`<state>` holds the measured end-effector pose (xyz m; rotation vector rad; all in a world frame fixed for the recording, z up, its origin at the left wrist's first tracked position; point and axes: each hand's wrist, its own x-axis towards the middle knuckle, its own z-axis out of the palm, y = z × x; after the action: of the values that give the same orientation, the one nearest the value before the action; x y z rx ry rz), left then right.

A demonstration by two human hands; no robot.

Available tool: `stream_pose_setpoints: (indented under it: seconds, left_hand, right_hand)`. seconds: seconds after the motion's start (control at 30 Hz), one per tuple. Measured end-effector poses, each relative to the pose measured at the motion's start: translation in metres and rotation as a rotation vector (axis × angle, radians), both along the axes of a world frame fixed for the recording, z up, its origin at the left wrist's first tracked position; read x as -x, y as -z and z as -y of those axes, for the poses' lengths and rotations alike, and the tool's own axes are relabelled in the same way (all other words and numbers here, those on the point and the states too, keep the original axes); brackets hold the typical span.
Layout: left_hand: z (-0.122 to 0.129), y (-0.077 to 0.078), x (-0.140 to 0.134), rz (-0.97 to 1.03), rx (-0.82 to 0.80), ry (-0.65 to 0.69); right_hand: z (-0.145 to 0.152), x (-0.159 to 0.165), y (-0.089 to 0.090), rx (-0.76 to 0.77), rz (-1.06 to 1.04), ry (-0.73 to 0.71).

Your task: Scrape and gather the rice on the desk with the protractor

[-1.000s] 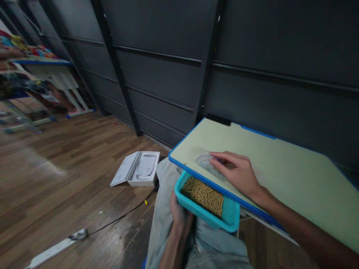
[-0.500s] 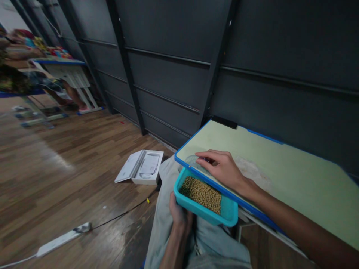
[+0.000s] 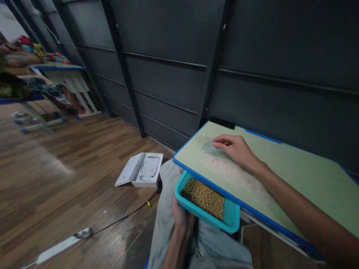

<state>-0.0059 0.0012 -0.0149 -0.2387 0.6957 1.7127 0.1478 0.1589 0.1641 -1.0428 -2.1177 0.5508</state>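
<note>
Left hand (image 3: 181, 216): cupped under a turquoise tub (image 3: 202, 215) above the lap, by the desk edge.
Tub: round tan beans (image 3: 206, 198) heaped inside.
Right hand (image 3: 234, 148): thumb and fingers pinching a clear protractor (image 3: 209, 148) at the desktop.
Desk (image 3: 303, 175): pale crumbs (image 3: 224, 168) strewn beside the protractor.
Floor (image 3: 92, 168): an open white box (image 3: 143, 184) left of the desk.
Wall (image 3: 168, 82): dark panels behind.

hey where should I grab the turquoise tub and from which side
Probably by the near long wall of the turquoise tub, coming from the lap side and supporting beneath: the desk's blue edge overlaps its far side in view, and the left hand cups its near-left corner.
</note>
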Motion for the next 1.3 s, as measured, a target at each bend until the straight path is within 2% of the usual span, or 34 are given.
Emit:
stream_pose_setpoints:
  seconds: [0.27, 0.6, 0.83, 1.0, 1.13, 1.3]
  left_hand:
    - [0.001, 0.005, 0.0, -0.057, 0.01, 0.0]
    - [0.0, 0.007, -0.001, -0.057, -0.002, 0.06]
    - [0.001, 0.0, -0.004, -0.018, -0.026, 0.095]
    - [0.001, -0.006, -0.005, -0.008, -0.014, 0.072]
    - [0.002, -0.011, -0.004, -0.01, -0.03, 0.105]
    - [0.001, -0.01, -0.004, -0.009, -0.029, 0.101]
  right_hand:
    - [0.007, 0.005, 0.005, 0.071, 0.044, -0.163]
    - [0.023, 0.007, -0.001, 0.096, 0.052, -0.201]
    - [0.041, 0.003, -0.005, 0.067, 0.082, -0.219]
    - [0.054, -0.001, -0.007, -0.055, 0.089, -0.184]
    - [0.061, -0.007, -0.005, -0.185, 0.091, -0.074]
    - [0.066, -0.01, 0.003, -0.246, 0.071, 0.015]
